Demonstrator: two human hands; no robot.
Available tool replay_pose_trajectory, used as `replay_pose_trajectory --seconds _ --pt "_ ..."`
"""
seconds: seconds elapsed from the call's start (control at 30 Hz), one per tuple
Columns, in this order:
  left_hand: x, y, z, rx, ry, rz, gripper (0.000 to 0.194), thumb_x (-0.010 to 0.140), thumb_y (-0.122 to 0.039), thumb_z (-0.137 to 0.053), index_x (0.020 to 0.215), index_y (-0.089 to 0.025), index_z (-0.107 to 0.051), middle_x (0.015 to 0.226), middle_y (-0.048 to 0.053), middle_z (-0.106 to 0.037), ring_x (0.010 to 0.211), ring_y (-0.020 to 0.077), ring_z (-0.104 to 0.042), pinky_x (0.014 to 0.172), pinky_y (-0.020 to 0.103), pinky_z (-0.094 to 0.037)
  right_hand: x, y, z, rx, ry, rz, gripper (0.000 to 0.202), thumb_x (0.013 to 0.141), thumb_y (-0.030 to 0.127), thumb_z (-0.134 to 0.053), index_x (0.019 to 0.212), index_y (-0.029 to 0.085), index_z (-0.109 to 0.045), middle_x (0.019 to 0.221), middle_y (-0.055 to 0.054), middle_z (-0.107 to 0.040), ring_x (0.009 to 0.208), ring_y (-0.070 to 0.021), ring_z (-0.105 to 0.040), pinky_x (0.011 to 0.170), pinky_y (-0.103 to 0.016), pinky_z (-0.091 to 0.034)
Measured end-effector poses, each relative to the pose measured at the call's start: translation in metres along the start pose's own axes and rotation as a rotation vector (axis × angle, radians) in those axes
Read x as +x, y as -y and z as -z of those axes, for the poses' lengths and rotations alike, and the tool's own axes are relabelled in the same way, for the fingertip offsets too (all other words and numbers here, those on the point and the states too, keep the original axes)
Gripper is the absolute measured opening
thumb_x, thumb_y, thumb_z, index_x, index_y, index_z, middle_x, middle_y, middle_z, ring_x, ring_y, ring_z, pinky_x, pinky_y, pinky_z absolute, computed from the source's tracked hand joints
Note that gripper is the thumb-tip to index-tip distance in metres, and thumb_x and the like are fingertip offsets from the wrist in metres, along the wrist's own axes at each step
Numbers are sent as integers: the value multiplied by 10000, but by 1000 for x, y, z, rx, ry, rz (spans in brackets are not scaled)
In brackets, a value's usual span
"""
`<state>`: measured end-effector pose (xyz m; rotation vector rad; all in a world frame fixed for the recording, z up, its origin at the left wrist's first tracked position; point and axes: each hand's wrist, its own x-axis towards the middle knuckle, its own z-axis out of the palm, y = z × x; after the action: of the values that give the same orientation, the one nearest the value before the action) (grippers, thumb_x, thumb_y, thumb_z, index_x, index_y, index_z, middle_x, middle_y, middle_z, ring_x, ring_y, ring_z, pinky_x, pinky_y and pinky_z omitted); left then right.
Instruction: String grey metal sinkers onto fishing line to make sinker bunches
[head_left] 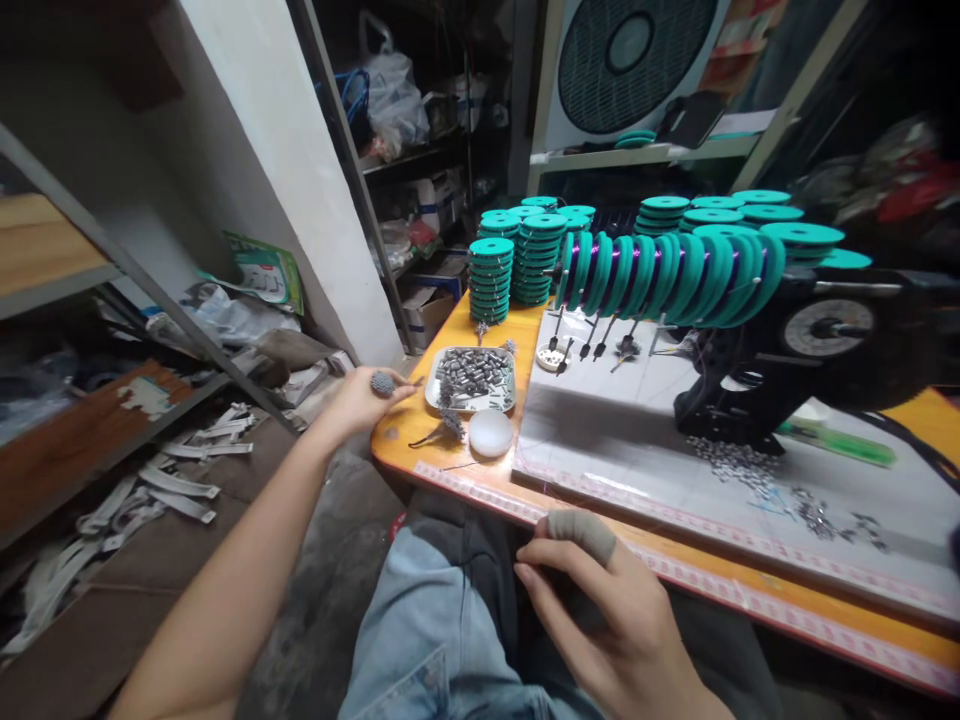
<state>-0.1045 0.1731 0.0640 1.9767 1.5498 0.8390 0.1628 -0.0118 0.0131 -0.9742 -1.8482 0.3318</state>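
Observation:
My left hand [367, 400] is over the table's left corner, fingers drawn together around something thin and dark that I cannot make out. A grey, knobbly round piece [382, 384] sits on its fingers. Beside it is a white tray [430, 393] of small dark metal cylinders [476, 372]. My right hand [607, 590] is above my lap at the table's front edge, thumb and forefinger pinched. A grey wrap [583, 532] covers one finger; whatever the pinch holds is too small to tell. A round whitish lid or dish [490, 434] and dark, bristly clusters [450, 425] lie near the tray.
A row of teal spools [667, 275] with purple thread hangs on a black machine [750, 380]. More teal spools [491, 280] stand stacked behind. Small metal parts [731, 465] lie on the grey board [600, 440], near a green-handled tool [847, 442]. Shelving [150, 290] flanks the left side.

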Motion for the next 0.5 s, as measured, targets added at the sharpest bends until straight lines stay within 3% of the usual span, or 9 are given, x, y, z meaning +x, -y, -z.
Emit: replay_pose_trajectory --seconds 0.07,0.13,0.2,0.3,0.4,0.5 --pt "-15 -10 -4 -22 -112 -21 279 802 -443 -685 811 -167 -726 838 85 -758 790 237 -648 696 314 -496 2 1 2 21 -30 -10 135 923 94 -617 970 206 -674 871 -58 -632 790 -180 -644 679 -279 -553" --pt "-38 -25 -13 -89 -150 -55 242 833 -418 -662 850 -179 -696 934 80 -744 824 217 -648 704 297 -494 4 4 4 48 -67 -21 139 917 95 -636 973 209 -692 882 -56 -635 812 -180 -641 701 -279 -551" --pt "-68 -42 -29 -286 -95 -61 207 852 -393 -667 878 -187 -666 974 73 -738 695 160 -621 603 259 -468 9 9 4 75 -104 -41 142 914 100 -648 978 213 -706 901 -56 -644 855 -184 -642 741 -286 -549" --pt "-109 -65 -62 -668 71 134 221 871 -407 -679 868 -195 -617 738 16 -700 434 70 -408 415 205 -292 15 15 3 140 -168 -111 132 925 116 -648 980 220 -707 889 -36 -654 785 -153 -632 673 -250 -527" --pt "-137 -81 -89 -817 122 177 204 833 -368 -741 849 -185 -652 656 -19 -620 433 56 -377 406 189 -273 19 17 -1 148 -226 -172 123 940 132 -643 994 223 -704 882 -18 -664 635 -109 -579 553 -219 -474" --pt "-152 -88 -106 -907 107 178 196 815 -356 -772 837 -187 -674 631 -34 -578 452 55 -381 415 177 -291 17 16 -3 90 -225 -174 115 939 120 -646 992 209 -697 832 -5 -677 605 -104 -582 562 -218 -480"
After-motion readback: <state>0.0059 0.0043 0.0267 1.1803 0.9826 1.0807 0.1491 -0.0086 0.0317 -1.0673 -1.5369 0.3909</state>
